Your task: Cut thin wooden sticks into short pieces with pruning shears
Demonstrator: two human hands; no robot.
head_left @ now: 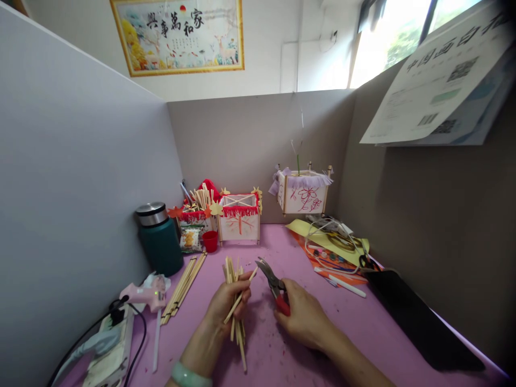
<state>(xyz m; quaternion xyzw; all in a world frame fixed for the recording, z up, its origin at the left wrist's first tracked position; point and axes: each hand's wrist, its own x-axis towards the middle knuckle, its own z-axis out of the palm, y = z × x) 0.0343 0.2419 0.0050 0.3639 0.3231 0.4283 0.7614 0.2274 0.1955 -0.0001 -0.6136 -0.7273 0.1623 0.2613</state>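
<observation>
My left hand [228, 303] is closed around a bundle of thin bamboo sticks [233, 277], standing roughly upright over the purple desk [282, 349]. One stick slants out of the bundle toward the right. My right hand [304, 317] grips red-handled cutting pliers [272, 282], whose open jaws sit at the tip of that slanting stick. A pale green bangle [190, 374] is on my left wrist.
More sticks [183, 287] lie left of my hands, beside a pink glue gun [145, 294] and a power strip [108, 349]. A dark green flask [160, 239], a red cup [210, 241] and paper lanterns [239, 217] stand at the back. Papers, cables and a black tablet [415, 317] lie right.
</observation>
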